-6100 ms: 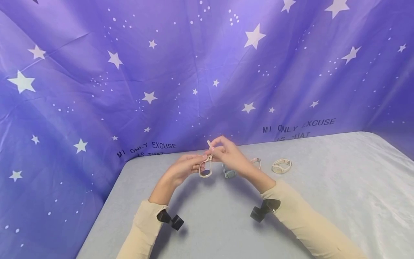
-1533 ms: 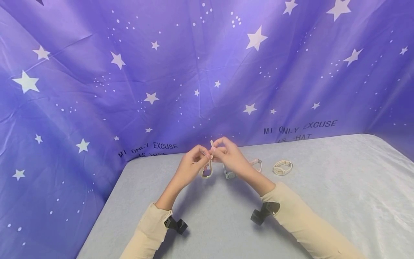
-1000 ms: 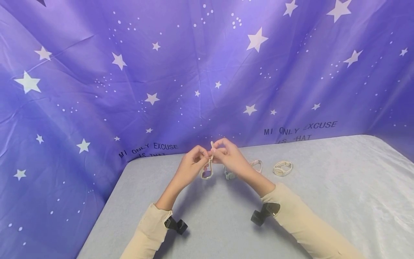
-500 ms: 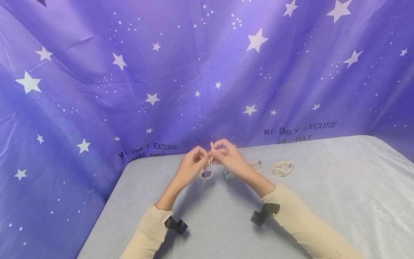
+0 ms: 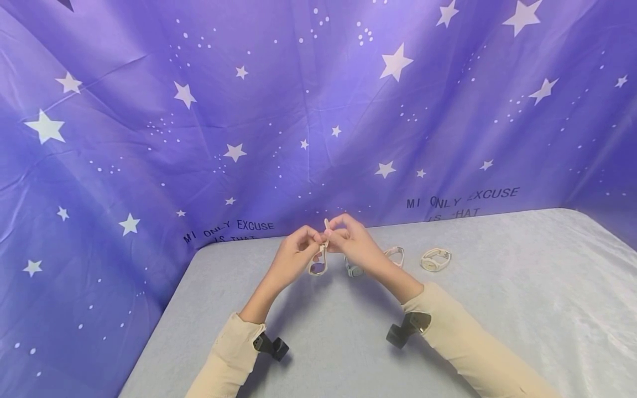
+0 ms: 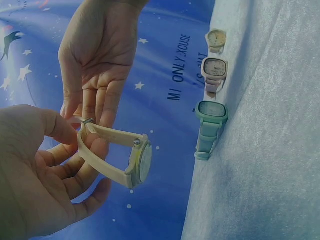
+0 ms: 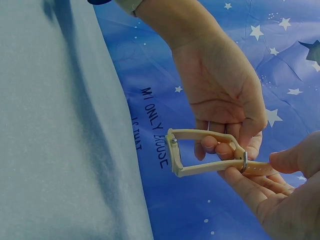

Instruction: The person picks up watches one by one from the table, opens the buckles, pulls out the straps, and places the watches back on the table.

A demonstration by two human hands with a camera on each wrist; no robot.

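Note:
A cream wristwatch point(image 5: 317, 270) hangs between both hands above the table, its strap formed into a loop with the case at the bottom. In the right wrist view the strap end point(image 7: 260, 168) passes through the metal buckle point(image 7: 244, 162). My right hand point(image 5: 354, 241) pinches that strap end between thumb and fingers. My left hand point(image 5: 293, 255) pinches the strap beside the buckle, other fingers curled behind it. The left wrist view shows the watch case point(image 6: 144, 161) turned sideways, with the crown visible on its edge.
A mint green watch point(image 6: 211, 117), a pale pink watch point(image 6: 215, 68) and another cream watch point(image 5: 436, 259) stand in a row on the grey-blue cloth-covered table point(image 5: 338, 342). My right forearm partly hides two of them. A purple star-printed curtain point(image 5: 278, 110) hangs behind the table.
Since the oldest frame, my left hand has turned and its fingers have closed in at the buckle, and the watch loop has swung slightly. Over the last second both hands stay almost still.

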